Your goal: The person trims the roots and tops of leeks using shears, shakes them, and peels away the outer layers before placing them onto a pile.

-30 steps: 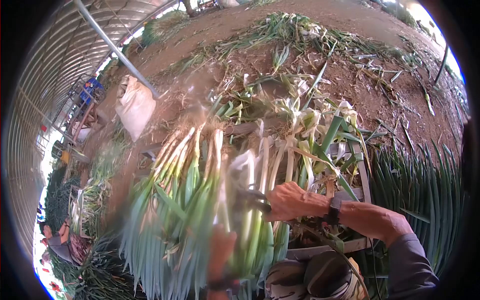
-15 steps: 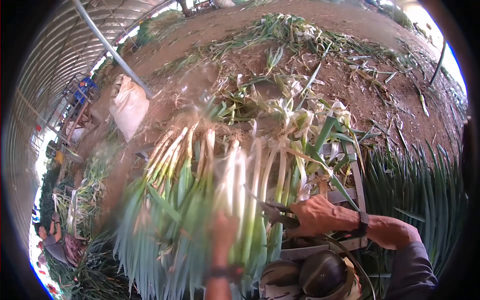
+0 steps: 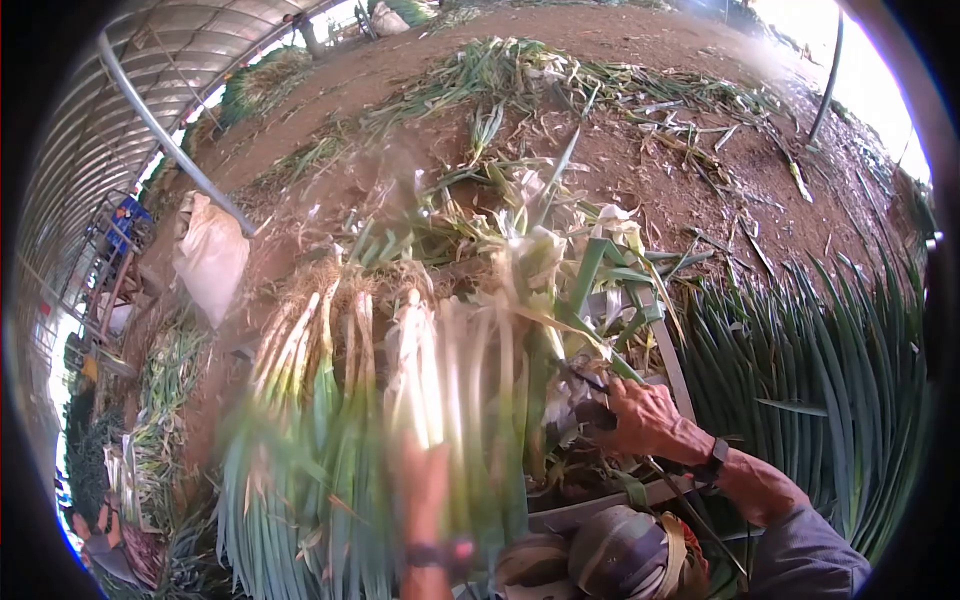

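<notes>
Long green onions (image 3: 345,400) lie side by side, roots at the far end and green leaves towards me. My left hand (image 3: 425,475) is over the pale stalks in the middle, smeared by motion, so its fingers cannot be made out. The stalks just right of it are blurred too. To their right, my right hand (image 3: 645,418) is closed round a dark tool (image 3: 592,400) with a thin tip, which looks like an air blow gun. A thin dark hose (image 3: 705,520) runs below that wrist. Loose pale leaves (image 3: 560,345) surround the tool's tip.
A wooden crate rail (image 3: 670,370) stands right of my hand, with upright green leaves (image 3: 800,370) beyond. My patterned knees (image 3: 620,555) are below. A pale sack (image 3: 210,255), a metal pole (image 3: 170,140) and another person (image 3: 110,545) are leftward. Leaf scraps (image 3: 520,65) litter the soil.
The view has shifted, so most things appear farther left. My right hand and its tool have moved right, away from the stalks. My left hand stays over the stalks, blurred in both frames.
</notes>
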`<move>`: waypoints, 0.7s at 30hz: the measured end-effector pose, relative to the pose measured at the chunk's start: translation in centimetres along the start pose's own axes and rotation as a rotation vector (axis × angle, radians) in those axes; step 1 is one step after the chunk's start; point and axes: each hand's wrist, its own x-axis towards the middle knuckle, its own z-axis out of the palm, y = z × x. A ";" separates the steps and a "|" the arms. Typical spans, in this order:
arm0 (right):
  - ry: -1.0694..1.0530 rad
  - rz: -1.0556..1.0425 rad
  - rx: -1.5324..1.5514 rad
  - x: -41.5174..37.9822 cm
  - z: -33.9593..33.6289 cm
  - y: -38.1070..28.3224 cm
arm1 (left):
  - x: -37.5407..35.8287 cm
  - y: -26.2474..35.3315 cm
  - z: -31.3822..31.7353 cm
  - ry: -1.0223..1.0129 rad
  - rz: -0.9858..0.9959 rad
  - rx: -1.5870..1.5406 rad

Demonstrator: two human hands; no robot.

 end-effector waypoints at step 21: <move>-0.239 0.370 0.829 11.5 8.3 -7.8 | 0.8 -0.5 2.3 0.042 0.239 0.218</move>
